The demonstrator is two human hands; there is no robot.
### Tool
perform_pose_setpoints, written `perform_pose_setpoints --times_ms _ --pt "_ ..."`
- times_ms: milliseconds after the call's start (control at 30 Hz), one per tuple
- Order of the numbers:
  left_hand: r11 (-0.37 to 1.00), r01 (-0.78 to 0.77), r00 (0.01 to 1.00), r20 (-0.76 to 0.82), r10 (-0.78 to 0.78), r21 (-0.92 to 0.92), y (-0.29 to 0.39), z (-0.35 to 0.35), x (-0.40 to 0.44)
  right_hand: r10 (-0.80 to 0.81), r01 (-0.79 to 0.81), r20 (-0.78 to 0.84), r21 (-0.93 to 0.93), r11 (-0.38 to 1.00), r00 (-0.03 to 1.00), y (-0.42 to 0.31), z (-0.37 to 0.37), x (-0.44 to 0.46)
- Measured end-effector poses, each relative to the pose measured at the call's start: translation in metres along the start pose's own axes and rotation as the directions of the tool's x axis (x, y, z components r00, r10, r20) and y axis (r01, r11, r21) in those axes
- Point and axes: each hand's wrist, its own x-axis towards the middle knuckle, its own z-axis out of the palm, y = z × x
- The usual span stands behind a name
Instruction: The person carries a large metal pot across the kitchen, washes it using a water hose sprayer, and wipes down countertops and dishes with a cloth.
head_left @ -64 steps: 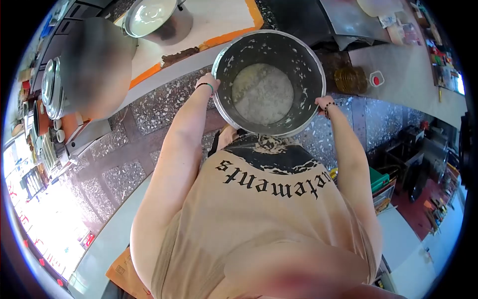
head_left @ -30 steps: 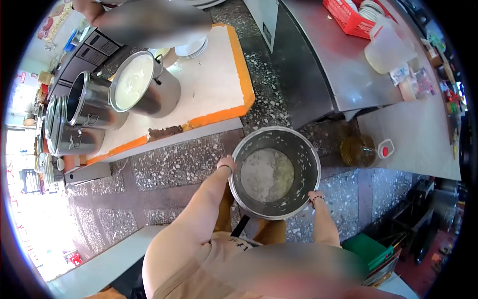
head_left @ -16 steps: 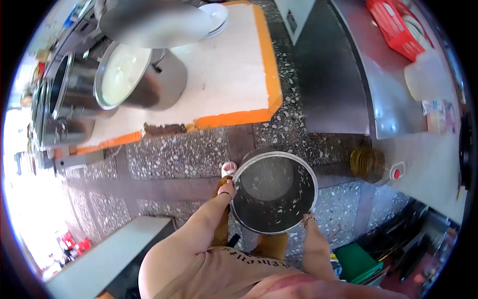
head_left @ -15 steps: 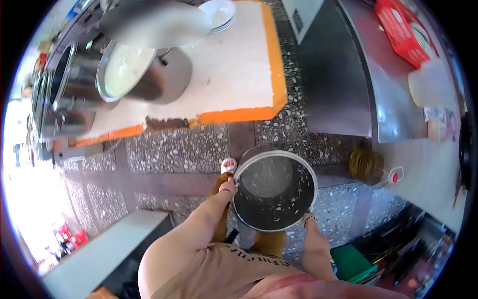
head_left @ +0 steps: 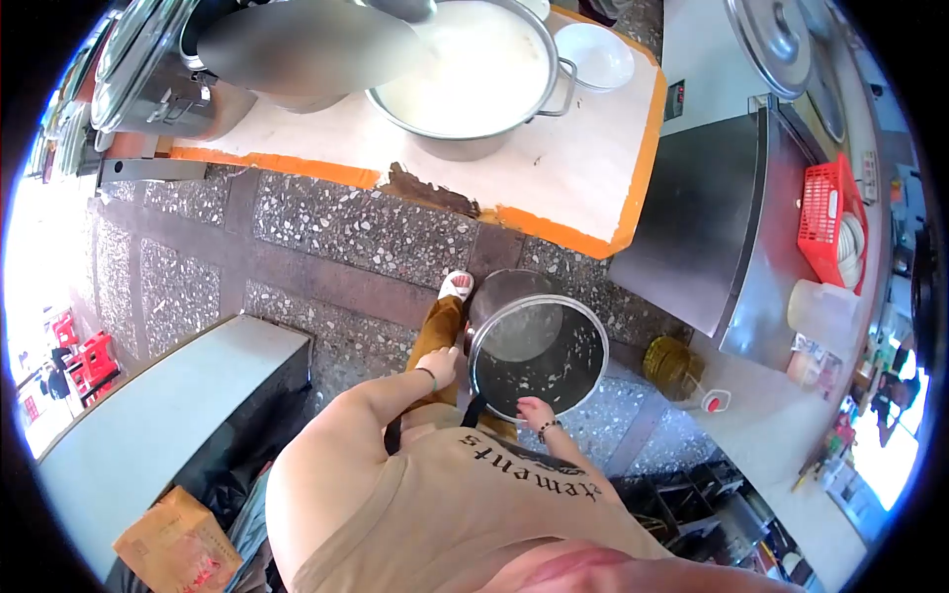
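Observation:
A large, deep metal pot stands on the floor by my feet, its inner wall spotted with pale bits and a cloudy grey patch at its bottom. My left hand is just left of the pot's rim, over my brown trouser leg, fingers loosely bent and apart from the rim. My right hand hangs over the pot's near rim, fingers loosely spread; whether it touches the rim I cannot tell. Neither hand visibly holds anything.
A table with orange edging carries a wide pot of white liquid, a white bowl and other pots. To the right are a jug of yellow oil, a metal cabinet and a red basket. A white bench top is at left.
Both hands have come off the pot's sides and moved nearer my body. The pot now stands on the floor. My view has shifted, showing more of the wide pot of white liquid.

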Motion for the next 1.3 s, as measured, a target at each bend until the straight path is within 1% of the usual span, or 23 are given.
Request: perform_pose_setpoints --times_ms 33,67,133,200,267,333,400,433,533,600,667,700,733,800,833,867,933,1000,1067,1100,1133,1167,1300 --pt "0.995 -0.088 0.992 -0.085 0.093 0.054 -0.014 0.0 -0.008 0.014 -0.009 0.081 -0.066 0.998 0.997 -0.016 0.009 -0.007" --pt "0.994 -0.094 0.992 -0.079 0.098 0.052 -0.025 -0.003 -0.014 0.021 -0.016 0.075 -0.064 0.998 0.997 -0.031 0.014 -0.011" --pt "0.984 -0.158 0.97 -0.176 0.17 0.085 -0.04 -0.002 -0.031 -0.035 0.047 0.091 -0.128 0.991 0.995 -0.053 0.022 -0.02" --pt "0.98 -0.181 0.963 -0.188 0.194 0.086 -0.046 -0.005 -0.041 -0.042 0.042 0.049 -0.001 0.999 0.998 -0.075 0.026 -0.025" --pt "0.984 -0.168 0.954 -0.242 0.177 0.057 -0.05 -0.008 -0.046 -0.05 0.05 0.017 0.012 0.999 0.999 -0.096 0.027 -0.03" --pt "0.984 -0.175 0.958 -0.224 0.179 0.038 -0.052 -0.004 -0.043 -0.053 0.053 0.002 0.001 0.999 0.999 -0.104 0.029 -0.03" --pt "0.975 -0.215 0.917 -0.335 0.219 0.049 -0.056 0.008 -0.037 -0.06 0.06 -0.01 -0.006 0.998 0.998 -0.107 0.031 -0.033" --pt "0.984 -0.17 0.942 -0.285 0.177 0.048 -0.051 0.0 -0.038 -0.064 0.064 -0.001 -0.007 0.998 0.998 -0.107 0.031 -0.035" --pt "0.99 -0.133 0.948 -0.286 0.141 0.048 -0.045 -0.022 -0.042 -0.052 0.052 -0.017 0.007 0.999 0.999 -0.106 0.03 -0.047" --pt "0.988 -0.143 0.941 -0.301 0.154 0.057 -0.04 -0.029 -0.043 -0.092 0.092 -0.018 -0.02 0.996 0.996 -0.107 0.023 -0.057" --pt "0.986 -0.153 0.934 -0.317 0.167 0.071 -0.035 -0.033 -0.045 -0.118 0.121 -0.053 0.057 0.991 0.992 -0.1 0.016 -0.072" --pt "0.985 -0.151 0.936 -0.307 0.171 0.088 -0.034 -0.037 -0.043 -0.128 0.131 -0.087 0.031 0.991 0.988 -0.101 0.013 -0.084" --pt "0.983 -0.15 0.939 -0.296 0.175 0.105 -0.032 -0.04 -0.042 -0.137 0.141 -0.09 0.034 0.989 0.986 -0.096 0.007 -0.087" --pt "0.982 -0.141 0.926 -0.333 0.177 0.128 -0.029 -0.049 -0.045 -0.196 0.222 -0.158 0.165 0.961 0.968 -0.078 -0.003 -0.093" --pt "0.976 -0.119 0.936 -0.308 0.171 0.181 -0.029 -0.054 -0.046 -0.178 0.223 -0.204 0.221 0.95 0.963 -0.069 -0.007 -0.093" --pt "0.974 -0.1 0.94 -0.301 0.159 0.201 -0.029 -0.06 -0.054 -0.192 0.235 -0.198 0.225 0.946 0.961 -0.059 -0.012 -0.096" --pt "0.975 -0.077 0.942 -0.306 0.14 0.21 -0.037 -0.057 -0.062 -0.158 0.232 -0.243 0.313 0.921 0.957 -0.032 -0.017 -0.096" --pt "0.968 -0.076 0.938 -0.312 0.15 0.238 -0.046 -0.056 -0.075 -0.132 0.208 -0.255 0.298 0.932 0.958 0.004 -0.016 -0.092" --pt "0.965 -0.08 0.932 -0.326 0.161 0.25 -0.046 -0.066 -0.082 -0.02 0.154 -0.349 0.362 0.919 0.937 0.056 -0.013 -0.081" --pt "0.967 -0.063 0.919 -0.363 0.152 0.247 -0.044 -0.078 -0.087 -0.018 0.157 -0.349 0.373 0.915 0.937 0.095 -0.014 -0.061" --pt "0.969 -0.046 0.909 -0.393 0.141 0.241 -0.046 -0.084 -0.092 0.025 0.102 -0.322 0.369 0.924 0.946 0.143 -0.013 -0.037" --pt "0.966 -0.051 0.911 -0.384 0.148 0.252 -0.05 -0.088 -0.091 0.066 0.049 -0.297 0.363 0.93 0.953 0.167 -0.007 -0.026" --pt "0.964 -0.097 0.917 -0.354 0.184 0.249 -0.071 -0.114 -0.071 0.059 -0.012 -0.315 0.149 0.989 0.947 0.167 0.033 -0.041"
